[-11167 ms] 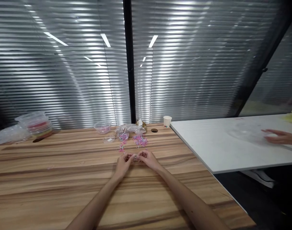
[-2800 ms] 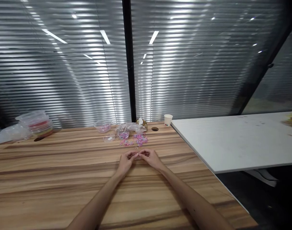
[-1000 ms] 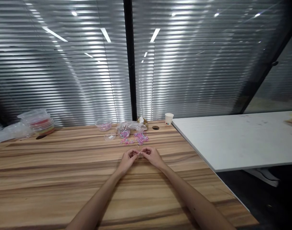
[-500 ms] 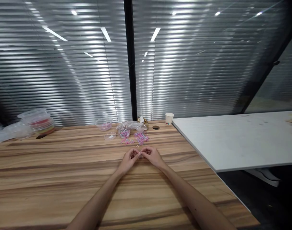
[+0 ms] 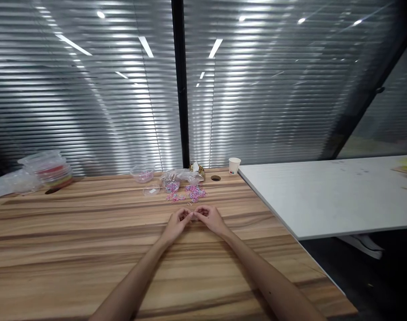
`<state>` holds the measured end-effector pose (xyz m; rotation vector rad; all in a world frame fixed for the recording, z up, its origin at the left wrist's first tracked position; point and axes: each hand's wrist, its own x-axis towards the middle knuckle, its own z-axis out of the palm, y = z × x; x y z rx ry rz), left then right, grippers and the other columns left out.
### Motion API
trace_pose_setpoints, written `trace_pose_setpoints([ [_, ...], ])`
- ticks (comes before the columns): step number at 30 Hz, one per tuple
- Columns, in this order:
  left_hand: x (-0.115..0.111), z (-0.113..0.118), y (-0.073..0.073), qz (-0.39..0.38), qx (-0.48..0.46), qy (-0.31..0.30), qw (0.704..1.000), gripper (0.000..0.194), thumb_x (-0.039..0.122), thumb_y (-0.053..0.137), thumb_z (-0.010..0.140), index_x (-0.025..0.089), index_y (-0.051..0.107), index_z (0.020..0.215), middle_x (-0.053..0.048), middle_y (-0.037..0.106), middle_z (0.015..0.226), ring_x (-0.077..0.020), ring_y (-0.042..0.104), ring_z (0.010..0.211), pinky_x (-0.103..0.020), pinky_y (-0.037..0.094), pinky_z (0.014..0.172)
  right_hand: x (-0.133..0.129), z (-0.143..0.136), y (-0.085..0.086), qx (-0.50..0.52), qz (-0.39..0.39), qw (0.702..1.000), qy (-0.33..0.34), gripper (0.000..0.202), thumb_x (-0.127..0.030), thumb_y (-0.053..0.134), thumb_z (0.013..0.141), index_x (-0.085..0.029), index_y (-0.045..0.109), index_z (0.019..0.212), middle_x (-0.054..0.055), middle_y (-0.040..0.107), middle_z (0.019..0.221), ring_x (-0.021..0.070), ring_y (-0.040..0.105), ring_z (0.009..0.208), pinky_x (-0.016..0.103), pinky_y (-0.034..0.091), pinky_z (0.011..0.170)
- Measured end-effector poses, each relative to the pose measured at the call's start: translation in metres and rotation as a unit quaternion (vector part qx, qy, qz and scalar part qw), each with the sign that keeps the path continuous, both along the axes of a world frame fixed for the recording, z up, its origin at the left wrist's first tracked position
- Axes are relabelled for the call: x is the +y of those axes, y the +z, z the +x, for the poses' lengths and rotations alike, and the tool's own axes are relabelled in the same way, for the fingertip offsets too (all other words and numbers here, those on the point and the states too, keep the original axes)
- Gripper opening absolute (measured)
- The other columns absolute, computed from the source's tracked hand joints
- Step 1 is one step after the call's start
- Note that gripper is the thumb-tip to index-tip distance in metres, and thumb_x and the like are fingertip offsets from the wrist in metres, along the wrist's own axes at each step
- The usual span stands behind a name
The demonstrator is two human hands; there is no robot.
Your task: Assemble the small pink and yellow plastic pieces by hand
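Note:
My left hand (image 5: 177,223) and my right hand (image 5: 209,218) meet fingertip to fingertip just above the wooden table (image 5: 99,254). Both are closed in a pinch, with thumbs against forefingers. Whatever lies between the fingertips is too small to make out. Just beyond my hands lies a small pale loop (image 5: 189,203). Behind it, small pink, blue and white pieces form a loose pile (image 5: 196,193), with a thinner scatter (image 5: 175,196) to its left. A clear plastic bag (image 5: 172,183) holding more such pieces lies behind these.
A clear bowl (image 5: 142,174) with pink pieces and a clear lid (image 5: 151,190) stand left of the bag. At the back are a gold wrapper (image 5: 198,171) and a paper cup (image 5: 234,165). Stacked containers (image 5: 53,171) sit far left. A white table (image 5: 330,200) adjoins on the right.
The whole view has shifted slightly, so things appear a little farther left. My hands keep the same pinched pose, fingertips together.

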<state>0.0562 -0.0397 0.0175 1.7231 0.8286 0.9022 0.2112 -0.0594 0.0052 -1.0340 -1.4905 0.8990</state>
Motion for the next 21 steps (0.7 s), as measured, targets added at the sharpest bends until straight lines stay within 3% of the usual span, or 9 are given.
trace_pose_setpoints([
  [10, 0.0001, -0.0005, 0.0023, 0.018, 0.016, 0.022, 0.999, 0.030, 0.042, 0.055, 0.073, 0.012, 0.060, 0.074, -0.006, 0.061, 0.072, -0.0143, 0.053, 0.066, -0.023, 0.040, 0.063, 0.0025, 0.0025, -0.0042, -0.031, 0.001, 1.000, -0.005, 0.024, -0.036, 0.056, 0.072, -0.012, 0.059, 0.071, 0.004, 0.059, 0.068, 0.0118, 0.052, 0.061, 0.021, 0.041, 0.057],
  [14, 0.0015, -0.0003, -0.0009, 0.014, -0.006, 0.057, 0.998, 0.031, 0.038, 0.058, 0.072, 0.011, 0.060, 0.087, -0.009, 0.064, 0.084, -0.0171, 0.057, 0.075, -0.027, 0.043, 0.071, 0.0041, 0.0031, -0.0061, -0.015, -0.003, 1.000, -0.008, 0.025, -0.037, 0.057, 0.072, -0.012, 0.059, 0.070, 0.004, 0.058, 0.067, 0.0121, 0.052, 0.060, 0.022, 0.041, 0.057],
  [17, 0.0001, -0.0007, 0.0011, 0.012, 0.015, 0.037, 0.999, 0.036, 0.036, 0.059, 0.071, 0.012, 0.060, 0.098, -0.010, 0.065, 0.091, -0.0188, 0.058, 0.080, -0.028, 0.044, 0.074, 0.0038, 0.0036, -0.0063, -0.008, -0.004, 1.000, 0.008, 0.026, -0.039, 0.056, 0.072, -0.013, 0.059, 0.071, 0.004, 0.059, 0.069, 0.0126, 0.053, 0.063, 0.023, 0.043, 0.060],
  [21, -0.0016, -0.0001, 0.0052, 0.029, 0.029, 0.019, 0.999, 0.032, 0.037, 0.055, 0.073, 0.014, 0.064, 0.093, -0.009, 0.065, 0.094, -0.0192, 0.058, 0.085, -0.029, 0.043, 0.078, 0.0029, 0.0038, -0.0057, -0.008, -0.005, 1.000, 0.017, 0.027, -0.040, 0.056, 0.073, -0.013, 0.060, 0.073, 0.004, 0.060, 0.071, 0.0133, 0.054, 0.066, 0.024, 0.044, 0.062],
])
